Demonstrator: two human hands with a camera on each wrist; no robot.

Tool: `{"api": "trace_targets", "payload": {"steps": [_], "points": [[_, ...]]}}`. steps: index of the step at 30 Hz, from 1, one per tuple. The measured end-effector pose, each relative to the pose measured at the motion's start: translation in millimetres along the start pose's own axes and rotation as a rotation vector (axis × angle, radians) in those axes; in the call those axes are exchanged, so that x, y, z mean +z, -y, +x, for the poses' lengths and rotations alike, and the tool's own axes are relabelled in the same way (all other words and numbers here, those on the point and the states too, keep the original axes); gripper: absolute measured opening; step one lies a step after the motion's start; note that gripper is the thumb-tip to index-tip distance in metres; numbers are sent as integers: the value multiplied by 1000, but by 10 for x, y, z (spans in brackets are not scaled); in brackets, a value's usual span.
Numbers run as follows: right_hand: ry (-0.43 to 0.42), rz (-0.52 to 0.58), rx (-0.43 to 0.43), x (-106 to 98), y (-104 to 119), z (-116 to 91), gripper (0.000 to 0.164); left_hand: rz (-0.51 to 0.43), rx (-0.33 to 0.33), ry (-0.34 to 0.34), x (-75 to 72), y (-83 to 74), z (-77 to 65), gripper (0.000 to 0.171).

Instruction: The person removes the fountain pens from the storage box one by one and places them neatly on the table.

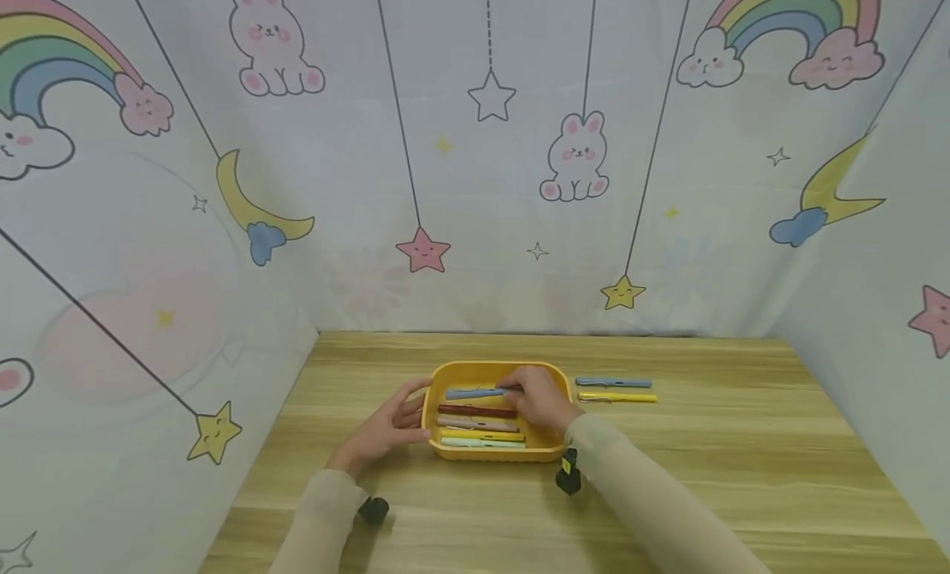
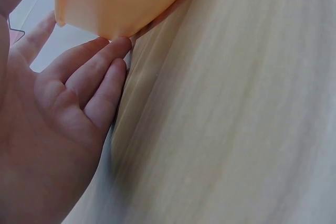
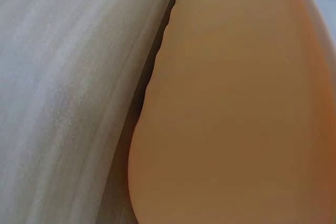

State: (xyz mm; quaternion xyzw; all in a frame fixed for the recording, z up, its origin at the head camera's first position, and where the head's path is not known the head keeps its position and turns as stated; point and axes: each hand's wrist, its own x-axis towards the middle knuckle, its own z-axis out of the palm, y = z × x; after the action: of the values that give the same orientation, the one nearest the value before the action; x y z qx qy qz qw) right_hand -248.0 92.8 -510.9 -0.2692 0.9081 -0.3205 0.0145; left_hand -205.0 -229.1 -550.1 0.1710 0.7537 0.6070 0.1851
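A yellow plastic basket (image 1: 505, 455) stands on the table. My right hand (image 1: 543, 399) reaches over its right side and pinches the right end of a blue pen (image 1: 473, 393) inside. Below that pen, a dark red pen (image 1: 475, 411), a pinkish-beige pen (image 1: 477, 425), a yellow pen (image 1: 478, 435) and a pale green pen (image 1: 482, 444) lie side by side. My left hand (image 1: 386, 425) is at the basket's left end, its fingers spread along the wall. In the left wrist view the fingertips touch the lower wall. The right wrist view shows just the basket's outer wall (image 3: 226, 103) and tabletop; the hand is hidden.
To the right of the basket, another blue pen (image 1: 614, 383) and another yellow pen (image 1: 619, 397) lie on the wooden table (image 1: 742, 475). Printed cloth walls (image 1: 505, 294) close off the back and both sides.
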Motion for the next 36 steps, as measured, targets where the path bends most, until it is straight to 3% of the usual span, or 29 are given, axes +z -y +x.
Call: {"api": "trace_targets", "payload": {"steps": [11,19,25,36], "points": [[-13,73,20,-32,6,-35,18,-11,5,3,-7,3,11,86],[-6,244,107,-62,-1,-57,21,-20,-11,-6,-6,-1,-6,86],[-32,380,124,-96,11,-93,22,-20,-2,-5,-2,9,-4,86],[-129,476,134,-169,19,-153,15,-15,-1,-3,6,-3,0,86]]}}
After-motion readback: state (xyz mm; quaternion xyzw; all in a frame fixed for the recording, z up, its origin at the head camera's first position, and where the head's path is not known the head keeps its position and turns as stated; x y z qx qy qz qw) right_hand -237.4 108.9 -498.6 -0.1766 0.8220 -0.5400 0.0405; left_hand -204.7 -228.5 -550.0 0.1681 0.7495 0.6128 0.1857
